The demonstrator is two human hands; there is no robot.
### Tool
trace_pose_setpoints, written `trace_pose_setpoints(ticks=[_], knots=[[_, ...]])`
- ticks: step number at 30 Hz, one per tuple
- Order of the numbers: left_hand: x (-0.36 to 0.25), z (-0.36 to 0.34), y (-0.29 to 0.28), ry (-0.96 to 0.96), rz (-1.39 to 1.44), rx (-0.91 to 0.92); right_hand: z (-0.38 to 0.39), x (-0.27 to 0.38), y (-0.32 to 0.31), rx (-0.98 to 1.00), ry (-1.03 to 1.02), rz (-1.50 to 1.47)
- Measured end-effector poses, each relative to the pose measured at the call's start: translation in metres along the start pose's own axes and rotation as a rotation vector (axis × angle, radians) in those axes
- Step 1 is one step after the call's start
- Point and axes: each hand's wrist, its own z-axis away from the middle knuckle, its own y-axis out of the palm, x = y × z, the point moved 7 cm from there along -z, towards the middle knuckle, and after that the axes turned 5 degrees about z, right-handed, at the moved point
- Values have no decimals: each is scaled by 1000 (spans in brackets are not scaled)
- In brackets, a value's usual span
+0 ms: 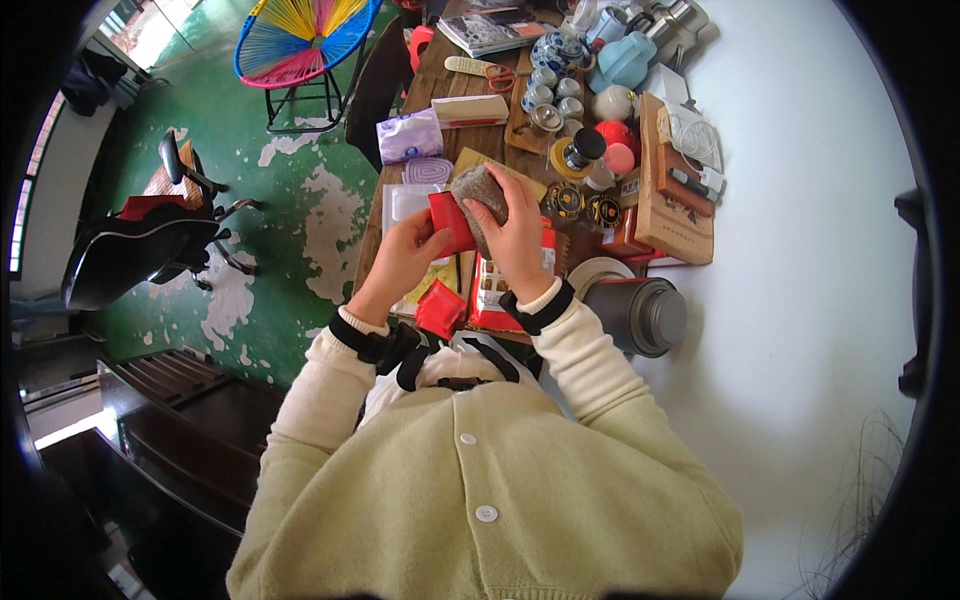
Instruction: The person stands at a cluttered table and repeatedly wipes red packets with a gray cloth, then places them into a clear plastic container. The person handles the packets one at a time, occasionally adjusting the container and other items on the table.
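Over the near end of the wooden table, my left hand (402,258) grips a flat red packet (450,220) between thumb and fingers. Fingers and thumb of my right hand (516,228) wrap round a rough grey-brown block (474,187) with rounded edges. The block is pressed against the packet's right side and partly covers it; whether it is a compressed cake or a cloth pouch I cannot tell. Below my hands a second red packet (440,308) lies at the table's near edge. Beside it is a red and white bag (490,292).
Left on the table (425,85) are a purple tissue pack (409,136), a coiled lilac cloth (428,171) and a white tray (402,207). Scissors (500,77), small cups, a teapot (560,52) and jars stand farther off. A large grey flask (640,315) is at right.
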Motion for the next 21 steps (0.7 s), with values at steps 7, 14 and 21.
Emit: trace_pose_setpoints(ticks=[7,14,21], knots=[[-4,-4,-7,44,10,-69,13,12,4,101,-50,4],[-4,2,-13,55,33,-39,9,5,-1,55,3,-50],[11,4,-15,-50,333,-121,-3,0,-10,30,33,-94]])
